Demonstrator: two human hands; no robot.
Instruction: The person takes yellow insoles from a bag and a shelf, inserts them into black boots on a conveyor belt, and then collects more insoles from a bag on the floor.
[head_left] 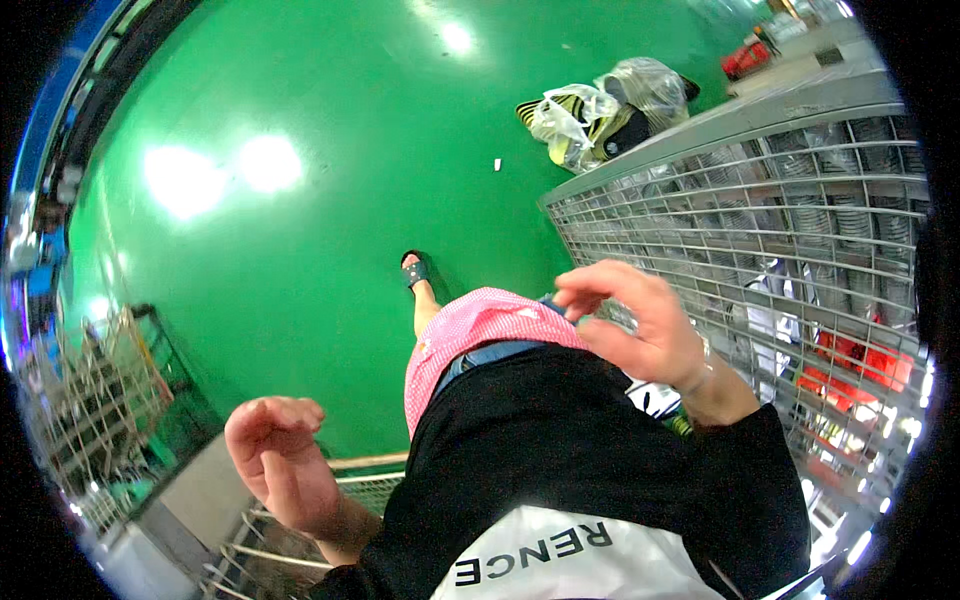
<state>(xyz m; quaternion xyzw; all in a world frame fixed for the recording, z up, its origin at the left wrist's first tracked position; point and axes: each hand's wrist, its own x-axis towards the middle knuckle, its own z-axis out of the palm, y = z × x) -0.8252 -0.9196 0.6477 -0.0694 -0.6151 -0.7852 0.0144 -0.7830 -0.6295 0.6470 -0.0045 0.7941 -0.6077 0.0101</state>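
My left hand (283, 468) is raised at the lower left with its fingers loosely bent and nothing in them. My right hand (640, 325) hangs in front of my waist, thumb and fingers apart, and it is empty too. Just beside its fingertips lies the pink checked apron (490, 315), worn over blue shorts. A thin band (706, 366) circles the right wrist. One foot in a dark sandal (414, 270) is stepping on the green floor.
A tall wire-mesh cage (740, 215) full of stacked clear and grey items runs along my right. Plastic bags with striped caps (590, 120) sit on the floor (330, 90) at its far end. A small white scrap (497, 165) lies nearby. Wire racks (95, 380) stand on the left.
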